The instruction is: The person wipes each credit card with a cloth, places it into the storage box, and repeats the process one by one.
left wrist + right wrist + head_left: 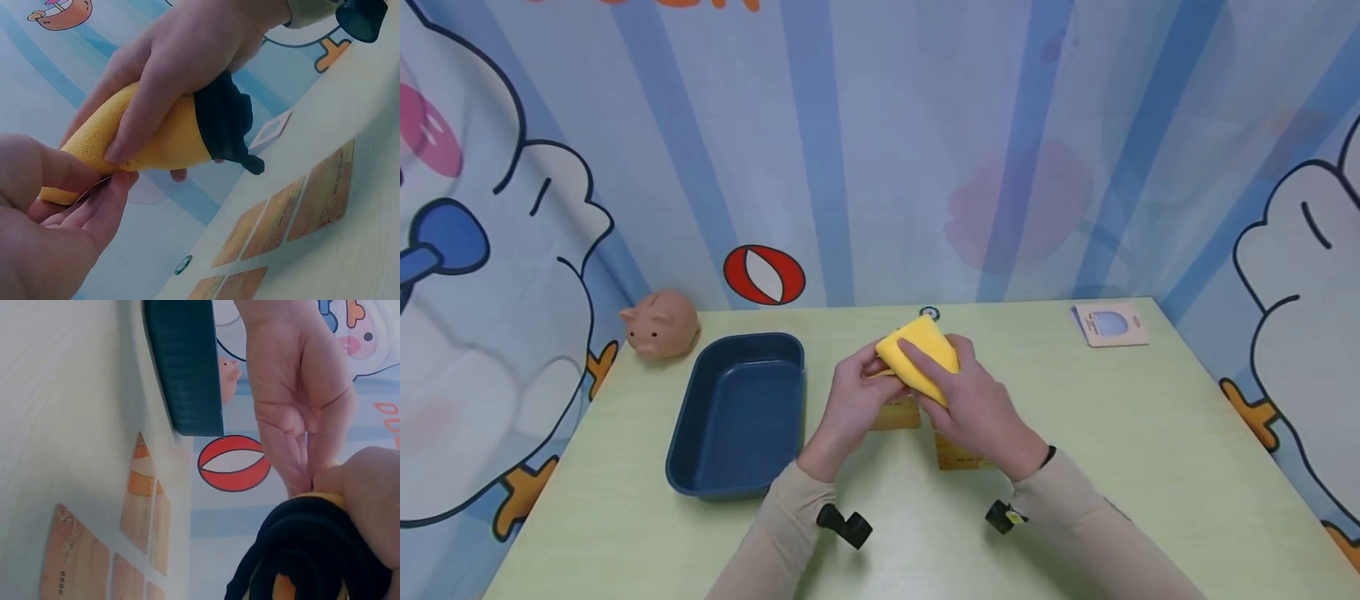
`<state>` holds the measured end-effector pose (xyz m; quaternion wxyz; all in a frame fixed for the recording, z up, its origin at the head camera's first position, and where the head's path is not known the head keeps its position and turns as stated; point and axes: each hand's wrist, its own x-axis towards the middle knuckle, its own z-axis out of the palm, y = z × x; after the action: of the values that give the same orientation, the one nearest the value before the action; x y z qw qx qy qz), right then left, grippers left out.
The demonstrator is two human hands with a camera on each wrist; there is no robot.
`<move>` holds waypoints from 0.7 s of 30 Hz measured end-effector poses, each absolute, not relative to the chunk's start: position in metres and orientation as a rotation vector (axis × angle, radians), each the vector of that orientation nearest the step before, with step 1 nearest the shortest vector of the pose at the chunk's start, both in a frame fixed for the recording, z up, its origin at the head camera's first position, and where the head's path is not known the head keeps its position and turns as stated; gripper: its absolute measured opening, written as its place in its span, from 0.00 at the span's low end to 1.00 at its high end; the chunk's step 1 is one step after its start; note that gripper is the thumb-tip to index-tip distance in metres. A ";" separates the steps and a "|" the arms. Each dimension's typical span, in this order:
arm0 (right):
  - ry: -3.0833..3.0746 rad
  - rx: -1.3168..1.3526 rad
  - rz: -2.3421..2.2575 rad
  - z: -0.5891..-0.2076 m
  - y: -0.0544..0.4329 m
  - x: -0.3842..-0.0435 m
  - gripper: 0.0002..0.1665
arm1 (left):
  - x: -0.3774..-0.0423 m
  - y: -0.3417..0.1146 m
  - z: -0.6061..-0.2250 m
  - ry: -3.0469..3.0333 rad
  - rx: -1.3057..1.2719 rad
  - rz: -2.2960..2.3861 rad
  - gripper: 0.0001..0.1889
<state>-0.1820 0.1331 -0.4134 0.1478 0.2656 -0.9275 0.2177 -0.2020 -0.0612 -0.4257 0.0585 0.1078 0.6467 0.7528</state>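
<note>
Both hands hold a soft yellow plush piece [927, 346] raised above the table's middle. My right hand [981, 408] grips it around the side, its thumb lying along the fuzzy yellow face. Thumb and fingers of my left hand [853, 404] pinch its other end, where a thin flat edge [94, 189] shows between them. Dark navy fabric [224, 119] forms the end nearest the right wrist. Seen end-on in the right wrist view, that navy fabric [312, 525] lies in round folds with some orange inside. Orange-brown cards [958, 454] lie under the hands, partly hidden by them.
A dark blue tray [681, 442] stands left of the left hand, with a pink piggy bank [662, 325] behind it. At the table's back right lies a small pale packet of cards [1116, 325]. A small round disc [930, 312] sits near the back edge.
</note>
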 end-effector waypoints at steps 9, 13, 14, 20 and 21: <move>-2.671 0.751 0.634 -0.421 0.130 -0.184 0.46 | -0.200 -0.064 -0.422 1.979 0.317 2.262 0.28; -2.645 0.752 0.609 -0.422 0.130 -0.184 0.45 | -0.199 -0.065 -0.422 1.986 0.315 2.258 0.28; -2.642 0.752 0.609 -0.423 0.130 -0.184 0.45 | -0.198 -0.065 -0.422 1.984 0.315 2.259 0.28; -2.649 0.741 0.655 -0.421 0.133 -0.184 0.44 | -0.198 -0.067 -0.420 1.962 0.315 2.277 0.29; -2.650 0.739 0.663 -0.420 0.133 -0.184 0.44 | -0.198 -0.067 -0.420 1.953 0.313 2.281 0.30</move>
<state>-0.1844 0.1333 -0.4203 0.1552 0.2581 -0.9251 0.2313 -0.1980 -0.0668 -0.4198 0.0610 0.1034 0.6456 0.7542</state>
